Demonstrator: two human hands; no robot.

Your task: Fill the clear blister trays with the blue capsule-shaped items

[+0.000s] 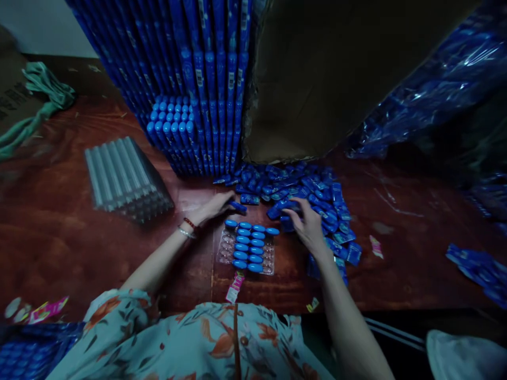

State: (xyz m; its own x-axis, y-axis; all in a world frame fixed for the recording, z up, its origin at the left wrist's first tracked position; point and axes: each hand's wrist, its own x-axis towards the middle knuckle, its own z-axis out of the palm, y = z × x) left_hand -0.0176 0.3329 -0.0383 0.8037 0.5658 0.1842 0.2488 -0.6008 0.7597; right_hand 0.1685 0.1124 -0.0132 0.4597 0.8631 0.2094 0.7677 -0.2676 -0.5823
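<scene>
My left hand [217, 205] is closed on a small dark blue packet [239, 207], holding it above the table at the pile's left edge. My right hand [308, 226] has thumb and fingers curled at the near side of a heap of small blue packets [317, 184]. A dark blue packet [280, 207] is at its fingertips. Between and below the hands lies a clear plastic tray [226, 248] with rows of glossy, bright blue, oval pieces [243, 247]. Its outer cups, left and right, show bare below the top row.
Tall stacks of blue packs [209, 95] rise behind, beside a cardboard box [293, 105]. Nested clear trays [127, 177] stand at left. Pink wrappers [235, 286] and more blue packets [479, 269] lie on the reddish table [190, 285]. A green cloth [47, 89] lies back left.
</scene>
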